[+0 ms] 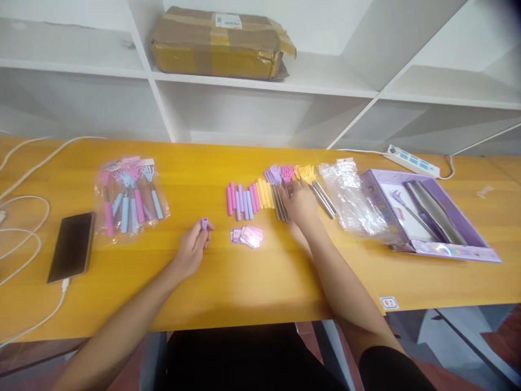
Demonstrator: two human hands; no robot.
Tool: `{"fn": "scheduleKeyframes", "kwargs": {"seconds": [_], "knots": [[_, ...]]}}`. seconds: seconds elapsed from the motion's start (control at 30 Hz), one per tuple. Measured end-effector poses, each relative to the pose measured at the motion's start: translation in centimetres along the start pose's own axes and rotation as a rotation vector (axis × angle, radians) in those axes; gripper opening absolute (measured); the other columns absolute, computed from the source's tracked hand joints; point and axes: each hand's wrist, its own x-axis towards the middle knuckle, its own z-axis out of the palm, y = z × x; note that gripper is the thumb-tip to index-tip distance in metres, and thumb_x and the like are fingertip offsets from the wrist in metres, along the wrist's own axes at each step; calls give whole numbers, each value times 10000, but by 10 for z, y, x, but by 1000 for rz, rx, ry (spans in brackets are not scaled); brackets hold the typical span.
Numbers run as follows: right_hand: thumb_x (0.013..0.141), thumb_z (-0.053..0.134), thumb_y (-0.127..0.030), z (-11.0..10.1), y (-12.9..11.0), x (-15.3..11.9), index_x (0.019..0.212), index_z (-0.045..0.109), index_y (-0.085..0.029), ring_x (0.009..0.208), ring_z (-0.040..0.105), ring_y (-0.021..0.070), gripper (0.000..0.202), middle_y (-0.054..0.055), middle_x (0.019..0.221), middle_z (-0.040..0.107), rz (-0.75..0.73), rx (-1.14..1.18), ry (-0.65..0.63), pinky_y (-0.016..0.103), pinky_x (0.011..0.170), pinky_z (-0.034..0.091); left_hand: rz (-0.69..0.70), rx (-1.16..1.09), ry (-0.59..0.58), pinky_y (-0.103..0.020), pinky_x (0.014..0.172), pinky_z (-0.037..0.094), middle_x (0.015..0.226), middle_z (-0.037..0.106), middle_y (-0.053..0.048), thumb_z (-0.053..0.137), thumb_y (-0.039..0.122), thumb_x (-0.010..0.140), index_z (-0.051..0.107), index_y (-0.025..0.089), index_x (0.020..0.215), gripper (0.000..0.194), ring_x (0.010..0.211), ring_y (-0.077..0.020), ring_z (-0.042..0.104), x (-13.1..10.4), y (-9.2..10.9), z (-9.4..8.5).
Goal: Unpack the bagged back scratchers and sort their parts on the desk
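"Left hand [191,250] first, in the head view: how does it stand?"

"Clamped on a purple sleeve [204,224], which it holds upright, left of the small cards [251,237] on the bench [260,288]."

"And the right hand [300,202]?"

"Over the claw-headed metal rods [280,207], just right of the loose sleeves [246,202]. Whether it grips one, I can't tell; the fingertips are partly hidden."

"Which step, then?"

"I'd judge choosing a rod, with the sleeve held ready."

"What does the next move call for?"

"Probably a firm pinch on one rod alone, without dragging its neighbours, and its bare end lined up with the sleeve."
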Motion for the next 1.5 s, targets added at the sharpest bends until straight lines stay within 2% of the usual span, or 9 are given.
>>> {"fn": "scheduleKeyframes", "kwargs": {"seconds": [0.1,0.17,0.3,0.4,0.53,0.9,1.0,1.17,1.5], "knots": [[1069,522,-394,-19,-34,-34,1041,690,-198,956,681,280,259,141,1066,732,-91,280,-84,432,909,556,-107,-270,-10,-301,706,517,989,626,-45,592,626,1027,674,209,1064,426,817,-177,635,5,6,12],[1070,577,-456,-28,-61,-63,1077,699,-216,869,687,236,269,101,1046,746,-162,516,-355,392,820,580,-94,-311,-14,-309,789,540,1093,661,-78,681,629,984,727,196,1000,436,981,-212,661,8,15,25],[971,775,-510,-32,-94,-102,1509,527,-250,855,703,208,647,81,1157,723,-192,869,-675,392,766,639,-175,-463,-86,-291,714,495,900,677,-46,745,658,926,742,177,948,482,805,-178,618,21,33,53],[859,907,-471,-32,-91,-102,1670,354,-307,877,697,197,995,132,1399,580,-244,847,-633,457,841,683,-215,-511,-113,-266,618,423,745,607,5,820,656,855,720,164,899,504,628,-120,505,35,39,63],[839,931,-462,-39,-75,-87,1681,380,-364,915,700,199,1011,164,1615,379,-362,760,-653,502,894,708,-238,-514,-192,-254,573,377,669,541,36,887,663,780,674,165,829,544,579,-108,477,48,39,65],[804,963,-349,-39,-75,-68,1725,314,-396,1563,475,378,1127,120,1703,415,-574,626,-675,613,1275,472,-285,-543,-277,-272,552,373,631,488,36,833,718,820,598,181,764,588,559,-122,469,50,17,66],[805,955,-357,-31,-72,-57,1721,325,-383,1541,496,388,1112,134,1681,438,-572,561,-602,636,1269,462,-110,-357,-129,-300,597,421,698,539,4,585,724,1001,625,189,855,557,609,-153,519,54,15,54],[753,981,-361,-6,-61,-17,1698,366,-217,1535,439,454,1137,210,1634,480,-529,248,-402,663,1282,379,374,232,228,-359,912,508,1032,616,-55,573,339,1045,645,218,1198,209,960,-212,610,67,10,24],[759,949,-543,11,-57,10,1677,395,-220,1503,424,451,1120,200,1621,505,-598,128,-515,653,1239,353,456,579,17,-594,1247,387,1501,521,-180,902,506,846,458,227,1547,875,1424,-395,491,86,-16,20]]}}
